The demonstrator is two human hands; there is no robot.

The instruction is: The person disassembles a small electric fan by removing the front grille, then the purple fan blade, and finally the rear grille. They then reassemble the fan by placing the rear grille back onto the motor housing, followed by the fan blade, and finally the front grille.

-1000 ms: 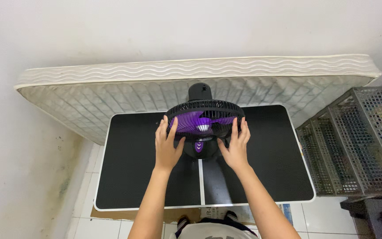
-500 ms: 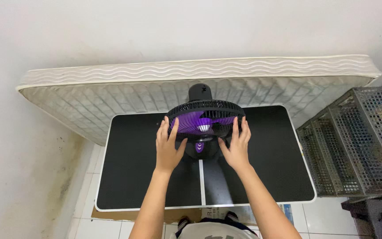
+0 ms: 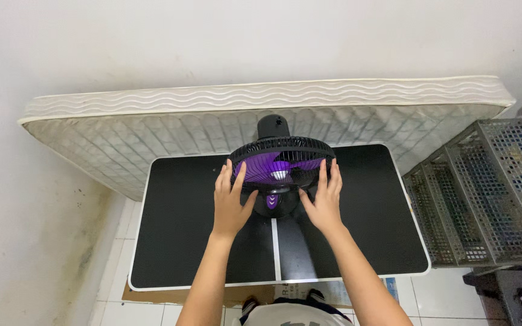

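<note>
A black table fan (image 3: 281, 162) with purple blades and a round wire grille stands at the far middle of a black table (image 3: 182, 241). My left hand (image 3: 231, 202) lies flat against the left side of the grille, fingers spread upward. On the right side of the grille rests my right hand (image 3: 323, 199), also with fingers extended. Both hands press on the front guard from either side. The fan's base is partly hidden behind my hands.
A white quilted mattress (image 3: 152, 130) leans on its side against the wall behind the table. Grey perforated plastic crates (image 3: 484, 193) are stacked at the right. Cardboard (image 3: 152, 296) lies on the white tiled floor under the table's near edge.
Both hands stay on the sides of the fan grille; the left hand has shifted slightly along the rim. The fan has not visibly moved.
</note>
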